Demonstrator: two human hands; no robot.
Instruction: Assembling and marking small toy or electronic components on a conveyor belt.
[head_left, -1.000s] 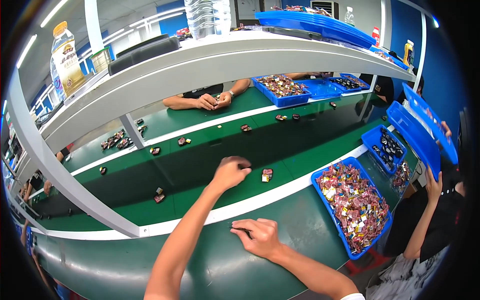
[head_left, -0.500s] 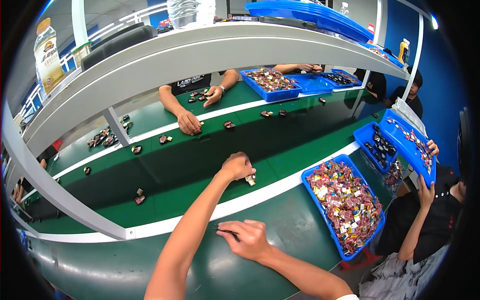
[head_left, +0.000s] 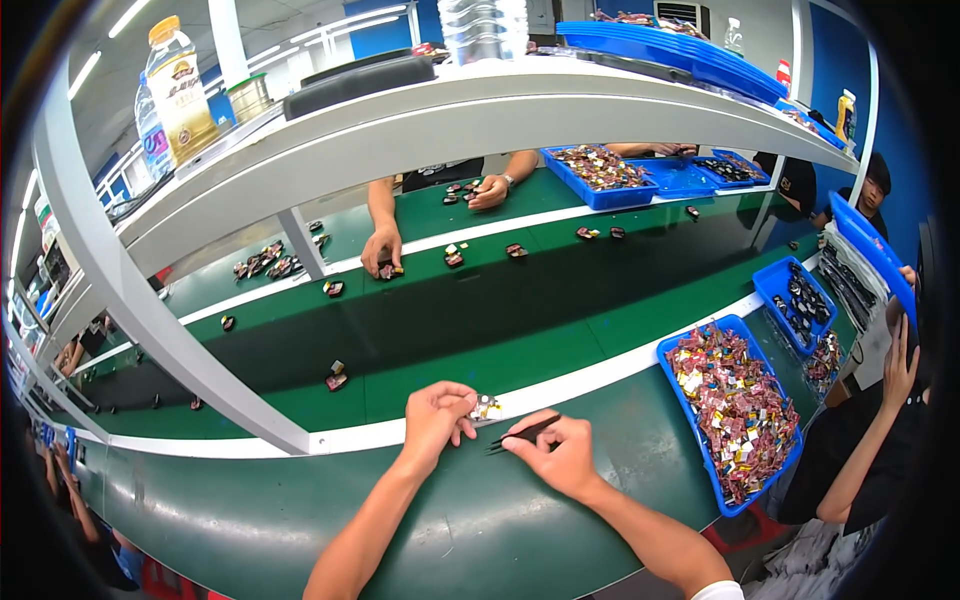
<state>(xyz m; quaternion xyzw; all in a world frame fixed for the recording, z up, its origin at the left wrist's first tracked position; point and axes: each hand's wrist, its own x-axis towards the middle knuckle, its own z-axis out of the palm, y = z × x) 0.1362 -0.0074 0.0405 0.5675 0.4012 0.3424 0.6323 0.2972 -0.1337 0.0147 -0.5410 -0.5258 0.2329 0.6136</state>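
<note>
Over the near white edge of the belt, my left hand (head_left: 436,422) is closed. Between its thumb and fingers I pinch a small dark part with a silvery-white and yellow face (head_left: 487,407). To its right, my right hand (head_left: 560,458) grips black tweezers (head_left: 533,430). The thin tips point left, just below the part and apart from it. Fingers cover some of both things. Beyond my hands, a similar small part (head_left: 336,378) lies on the green conveyor belt (head_left: 540,375).
A blue tray (head_left: 713,480) heaped with small pink, white and yellow pieces stands right of my hands. Behind it sits a blue bin (head_left: 770,280) of black parts. A white shelf beam (head_left: 470,128) crosses above the belt. Across it, a co-worker's hand (head_left: 382,250) touches a part; another person holds a tray (head_left: 880,250).
My left hand has come back from the belt toward me with the small part. My right hand with the tweezers has moved right, and the whole view has shifted.
</note>
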